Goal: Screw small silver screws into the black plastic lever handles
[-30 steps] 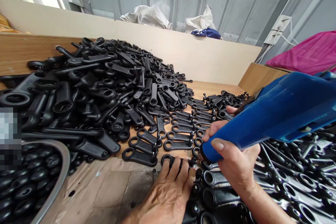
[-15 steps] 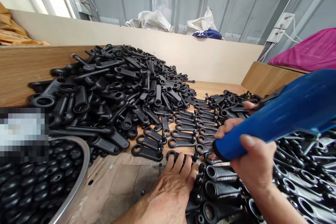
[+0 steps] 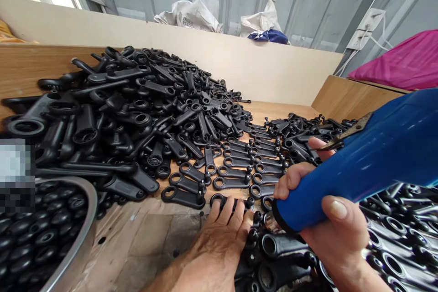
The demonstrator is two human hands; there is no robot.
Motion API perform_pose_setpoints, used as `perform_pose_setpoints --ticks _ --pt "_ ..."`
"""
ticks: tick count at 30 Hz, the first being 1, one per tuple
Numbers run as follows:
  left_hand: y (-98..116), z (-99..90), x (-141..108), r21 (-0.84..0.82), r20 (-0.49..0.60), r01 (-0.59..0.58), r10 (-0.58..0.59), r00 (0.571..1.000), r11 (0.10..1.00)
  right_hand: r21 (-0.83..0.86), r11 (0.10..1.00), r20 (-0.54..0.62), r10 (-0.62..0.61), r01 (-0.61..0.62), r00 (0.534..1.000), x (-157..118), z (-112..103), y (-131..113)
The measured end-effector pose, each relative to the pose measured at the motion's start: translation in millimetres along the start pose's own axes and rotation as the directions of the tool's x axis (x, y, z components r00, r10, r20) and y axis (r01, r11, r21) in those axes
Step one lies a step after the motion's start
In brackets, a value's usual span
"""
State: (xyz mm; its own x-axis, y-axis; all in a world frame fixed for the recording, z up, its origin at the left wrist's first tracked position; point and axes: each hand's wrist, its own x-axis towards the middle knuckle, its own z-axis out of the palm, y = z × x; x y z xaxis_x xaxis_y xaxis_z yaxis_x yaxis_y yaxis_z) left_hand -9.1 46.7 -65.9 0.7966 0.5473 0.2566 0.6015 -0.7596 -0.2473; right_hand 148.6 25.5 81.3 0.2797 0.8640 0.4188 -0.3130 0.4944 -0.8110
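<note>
My right hand [image 3: 328,219] is wrapped round the barrel of a blue power driver [image 3: 345,169], with a metal lever along its upper side. The driver's tip points down-left at small black balls beside my left hand. My left hand [image 3: 226,228] lies palm down, fingers a little apart, over a black crank arm [image 3: 222,200]; the fingers partly cover that arm. Rows of similar black arms [image 3: 232,183] with ringed ends and knobs lie just beyond. Nearer to me, under the driver, are more ringed arms [image 3: 284,244].
A big heap of black arms [image 3: 137,105] fills the left and middle. A metal bowl [image 3: 89,205] of black balls stands at the lower left. Smaller heaps of parts [image 3: 400,210] lie at the right. A pale board [image 3: 273,68] borders the back; magenta cloth [image 3: 404,61] hangs at the right.
The driver's tip has moved slightly left and down, closer to my left hand, with my right hand round it. The view has shifted a little; my left hand stays on the same arm.
</note>
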Motion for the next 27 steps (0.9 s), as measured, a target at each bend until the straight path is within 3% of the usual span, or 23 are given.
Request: perform_pose_setpoints --ticks 16,27 --pt "2.9 6.8 1.4 -0.005 -0.135 0.055 -0.055 0.989 0.998 -0.052 0.999 0.068 0.008 -0.005 0.998 -4.3 -0.1 1.3" --pt "6.4 1.5 -0.3 -0.045 -0.097 0.065 -0.070 0.993 0.997 -0.205 0.979 0.244 0.070 -0.020 0.967 -8.7 -4.7 2.0"
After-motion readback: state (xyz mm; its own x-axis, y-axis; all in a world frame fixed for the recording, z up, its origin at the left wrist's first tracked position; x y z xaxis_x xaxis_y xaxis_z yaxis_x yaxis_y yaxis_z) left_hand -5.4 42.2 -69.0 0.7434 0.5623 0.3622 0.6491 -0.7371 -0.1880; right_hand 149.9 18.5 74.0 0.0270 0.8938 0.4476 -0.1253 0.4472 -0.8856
